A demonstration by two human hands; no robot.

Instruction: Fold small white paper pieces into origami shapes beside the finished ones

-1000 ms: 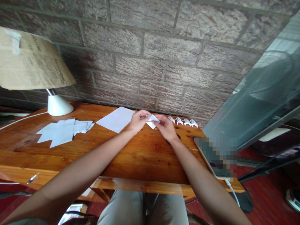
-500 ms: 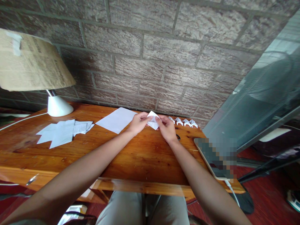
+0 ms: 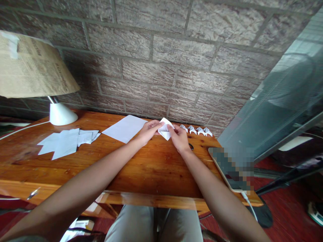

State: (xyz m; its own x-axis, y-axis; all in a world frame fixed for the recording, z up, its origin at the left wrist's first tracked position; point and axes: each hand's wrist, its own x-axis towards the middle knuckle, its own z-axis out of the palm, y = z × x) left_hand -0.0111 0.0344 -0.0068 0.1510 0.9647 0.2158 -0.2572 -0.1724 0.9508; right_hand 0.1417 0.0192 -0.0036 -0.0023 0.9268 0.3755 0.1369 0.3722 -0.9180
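Observation:
A small folded white paper (image 3: 165, 131) is held between both hands near the back of the wooden desk (image 3: 151, 171). It has a diamond outline with a crease or flap edge across its middle. My left hand (image 3: 148, 131) pinches its left side, thumb on top. At its right side, my right hand (image 3: 179, 137) grips it with the thumb on the near face. Just beyond the right hand stands a row of several folded paper pieces (image 3: 201, 131) with pointed tops. A flat white sheet (image 3: 125, 128) lies left of the left hand.
Loose paper pieces (image 3: 66, 143) overlap on the desk's left part, near a lamp (image 3: 63, 114) with a newsprint shade. A tablet (image 3: 227, 171) with a charging cable (image 3: 249, 205) lies at the right edge. A small black object (image 3: 191, 147) sits by my right wrist. Brick wall (image 3: 164, 74) rises behind.
Both hands keep hold of the folded paper. Its lower flap shows a little more clearly, with the thumbs slightly shifted. The whole view has moved slightly.

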